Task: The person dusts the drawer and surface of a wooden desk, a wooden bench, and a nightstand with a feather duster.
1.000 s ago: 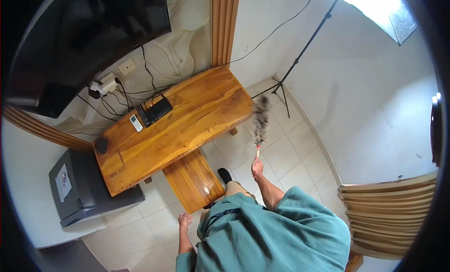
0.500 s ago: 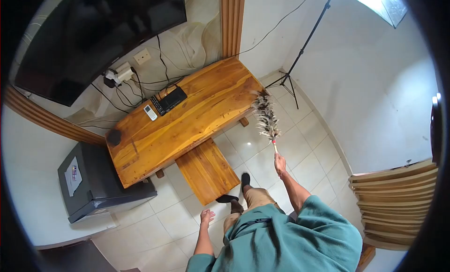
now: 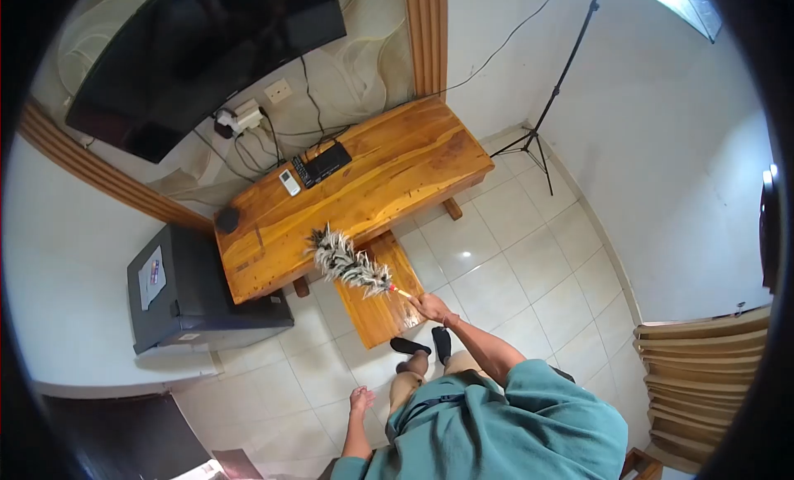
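Note:
My right hand (image 3: 430, 307) is closed round the handle of a feather duster (image 3: 354, 265). The duster's grey and white feathers reach up and left, over the front edge of the wooden table (image 3: 397, 170) and above the low wooden bench (image 3: 370, 312). Whether the feathers touch the tabletop I cannot tell. Down by my left side hangs my left hand (image 3: 361, 399), empty, its fingers loosely bent and apart.
On the table lie a white remote (image 3: 289, 182), a black remote (image 3: 303, 172) and a black box (image 3: 328, 160) with cables. A television (image 3: 207, 62) hangs above. A dark cabinet (image 3: 207, 294) stands left; a tripod stand (image 3: 538, 132) rises at the right corner.
My right hand has swung left, carrying the duster from beyond the table's right end to its front edge above the bench. My feet and view have shifted slightly.

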Available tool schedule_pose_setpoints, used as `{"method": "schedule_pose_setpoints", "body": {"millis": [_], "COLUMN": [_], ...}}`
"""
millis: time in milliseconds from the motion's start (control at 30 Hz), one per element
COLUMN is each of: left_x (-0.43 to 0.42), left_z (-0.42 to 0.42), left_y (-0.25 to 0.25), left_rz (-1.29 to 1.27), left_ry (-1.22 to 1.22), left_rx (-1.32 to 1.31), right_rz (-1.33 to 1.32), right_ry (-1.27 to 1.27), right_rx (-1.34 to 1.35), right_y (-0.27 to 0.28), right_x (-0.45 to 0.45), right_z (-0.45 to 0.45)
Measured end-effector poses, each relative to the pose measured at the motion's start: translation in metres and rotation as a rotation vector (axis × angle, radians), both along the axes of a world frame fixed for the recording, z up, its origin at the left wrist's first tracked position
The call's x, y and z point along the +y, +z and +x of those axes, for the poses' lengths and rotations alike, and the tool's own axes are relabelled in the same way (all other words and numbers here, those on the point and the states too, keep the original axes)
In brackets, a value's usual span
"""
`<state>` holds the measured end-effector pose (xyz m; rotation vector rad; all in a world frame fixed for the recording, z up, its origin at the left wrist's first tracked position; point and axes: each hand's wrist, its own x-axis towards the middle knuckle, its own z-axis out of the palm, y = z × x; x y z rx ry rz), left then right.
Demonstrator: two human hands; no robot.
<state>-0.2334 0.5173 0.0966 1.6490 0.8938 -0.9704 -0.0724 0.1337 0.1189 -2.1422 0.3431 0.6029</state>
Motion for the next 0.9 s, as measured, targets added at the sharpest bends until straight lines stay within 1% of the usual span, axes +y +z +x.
{"method": "schedule_pose_setpoints", "body": {"millis": [33, 133, 167, 200, 267, 333, 400, 467, 500, 567, 633, 733, 767, 867, 900], "left_x": [0.005, 0.019, 0.024, 0.031, 0.059, 0.09, 0.102, 0.115, 0.126, 0.162, 0.201, 0.262, 0.28, 0.326, 0.34], "left_z": [-0.006, -0.026, -0.028, -0.031, -0.044, -0.061, -0.064, -0.079, -0.077, -0.087, -0.102, -0.113, -0.116, -0.113, -0.113], "left_y": [0.004, 0.007, 0.007, 0.0, -0.026, -0.049, -0.04, -0.022, -0.019, -0.021, -0.027, -0.025, -0.021, -0.017, -0.015], "left_rz": [0.008, 0.01, 0.006, -0.006, -0.008, -0.11, -0.116, -0.122, -0.132, -0.161, -0.165, -0.147, -0.116, -0.076, -0.074], "left_ry": [0.047, 0.165, 0.197, 0.233, 0.306, 0.346, 0.333, 0.34, 0.341, 0.437, 0.526, 0.745, 0.784, 0.838, 0.83], "left_rx": [0.011, -0.006, -0.025, -0.038, -0.055, -0.117, -0.089, -0.087, -0.093, -0.033, 0.018, -0.039, -0.062, -0.073, -0.08], "right_rz": [0.035, 0.084, 0.012, -0.061, 0.002, 0.15, -0.052, 0.013, -0.089, -0.061, -0.076, -0.058, 0.055, 0.011, -0.121], "right_ry": [0.007, -0.31, -0.386, -0.463, -0.553, -0.639, -0.332, -0.225, -0.062, 0.055, -0.056, -0.535, -0.577, -0.265, 0.034], "right_rx": [0.007, -0.315, -0.291, -0.267, -0.396, -0.131, -0.321, -0.184, -0.077, -0.087, -0.195, -0.046, -0.031, -0.067, -0.107], "right_y": [0.008, -0.007, -0.009, -0.011, -0.037, -0.022, -0.019, -0.022, -0.033, -0.005, -0.013, 0.0, -0.015, -0.022, -0.019], "right_x": [0.004, -0.008, -0.019, -0.031, -0.043, -0.016, 0.051, 0.13, 0.164, 0.227, 0.278, 0.343, 0.363, 0.411, 0.412], "right_z": [-0.001, -0.011, -0.009, -0.005, -0.003, 0.004, 0.011, 0.015, 0.028, 0.043, 0.056, 0.077, 0.083, 0.084, 0.084]}}
